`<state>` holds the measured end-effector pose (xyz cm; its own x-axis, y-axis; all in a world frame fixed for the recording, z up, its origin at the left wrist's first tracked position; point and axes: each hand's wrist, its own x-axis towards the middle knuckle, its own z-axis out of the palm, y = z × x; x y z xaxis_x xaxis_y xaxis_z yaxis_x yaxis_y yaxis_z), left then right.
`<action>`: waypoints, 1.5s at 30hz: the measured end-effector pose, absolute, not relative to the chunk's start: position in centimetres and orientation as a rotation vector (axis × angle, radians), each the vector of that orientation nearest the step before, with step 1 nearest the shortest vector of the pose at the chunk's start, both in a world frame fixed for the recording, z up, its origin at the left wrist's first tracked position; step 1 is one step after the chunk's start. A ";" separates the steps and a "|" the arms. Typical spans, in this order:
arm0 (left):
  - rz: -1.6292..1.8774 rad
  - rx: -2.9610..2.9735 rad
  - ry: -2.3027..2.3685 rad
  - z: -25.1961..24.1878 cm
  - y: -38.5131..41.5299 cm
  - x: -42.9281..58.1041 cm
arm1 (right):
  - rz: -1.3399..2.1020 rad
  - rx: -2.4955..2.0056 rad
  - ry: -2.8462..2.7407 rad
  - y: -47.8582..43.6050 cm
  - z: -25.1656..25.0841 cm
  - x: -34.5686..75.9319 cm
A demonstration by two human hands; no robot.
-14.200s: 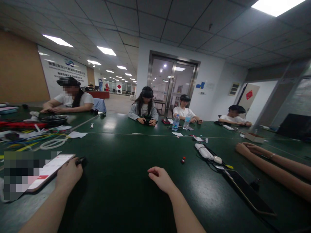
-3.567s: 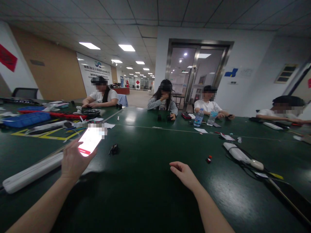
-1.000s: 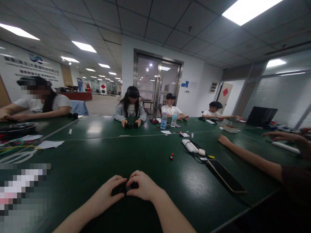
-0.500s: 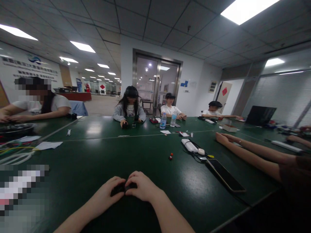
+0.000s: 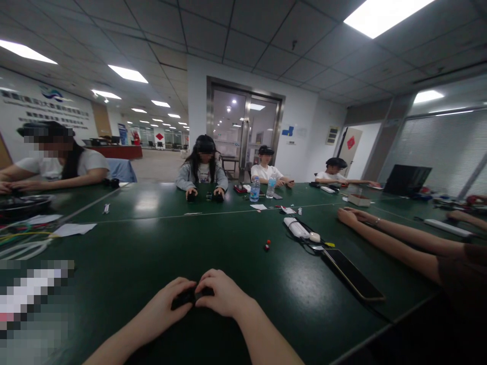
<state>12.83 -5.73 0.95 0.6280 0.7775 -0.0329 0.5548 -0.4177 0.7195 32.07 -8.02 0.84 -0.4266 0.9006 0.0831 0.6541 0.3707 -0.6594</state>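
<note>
Near the front of the dark green table [image 5: 144, 258], my left hand [image 5: 169, 304] is curled, thumb and fingers closed around a small black object [image 5: 184, 298] mostly hidden by the fingers. Facing it, my right hand [image 5: 222, 294] is bent the same way, with something dark [image 5: 205, 292] showing under its fingers. The fingertips of both hands meet or nearly meet. Whether they hold one black piece or two I cannot tell. Ahead and to the right of my hands lies a small red and dark trinket [image 5: 267, 246].
A phone [image 5: 353, 274] and a white power strip [image 5: 296, 228] with cables lie to the right, near a co-worker's forearms [image 5: 395, 243]. Two water bottles [image 5: 254, 189] stand further back. Paper [image 5: 75, 229] and cables [image 5: 28, 248] lie left. Several people sit around the table.
My hands keep almost the same pose and place. Across the table, the person in the grey jacket has shifted both hands, each now resting on a dark object. The view has shifted slightly.
</note>
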 end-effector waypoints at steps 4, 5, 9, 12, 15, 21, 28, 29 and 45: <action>0.410 2.125 1.042 0.9 -5.7 12.8 | 0.762 -1.350 -2.185 -8.1 0.9 32.1; 0.406 2.117 1.045 0.9 -5.7 12.7 | 0.760 -1.349 -2.179 -8.2 0.9 32.1; 0.402 2.121 1.036 0.8 -5.6 12.7 | 0.803 -1.304 -2.106 -8.0 0.6 31.7; 0.413 2.139 1.046 0.6 -5.4 12.7 | 0.863 -1.247 -1.723 -7.3 0.2 31.6; 0.432 2.166 1.055 0.3 -5.3 12.7 | 0.989 -1.211 -1.125 -6.0 -0.6 32.3; 0.464 2.162 1.033 -0.3 -5.1 12.5 | 1.240 -1.092 -0.570 -4.4 -2.4 34.3; 0.450 2.109 1.077 -0.3 -5.2 12.4 | 1.285 -1.053 -0.532 -4.3 -3.0 34.7; 0.452 2.105 1.078 -0.3 -5.2 12.4 | 1.290 -1.048 -0.541 -4.2 -3.1 34.7; 0.433 2.115 1.054 -0.5 -5.2 12.4 | 1.322 -0.921 -0.411 -4.3 -2.5 34.7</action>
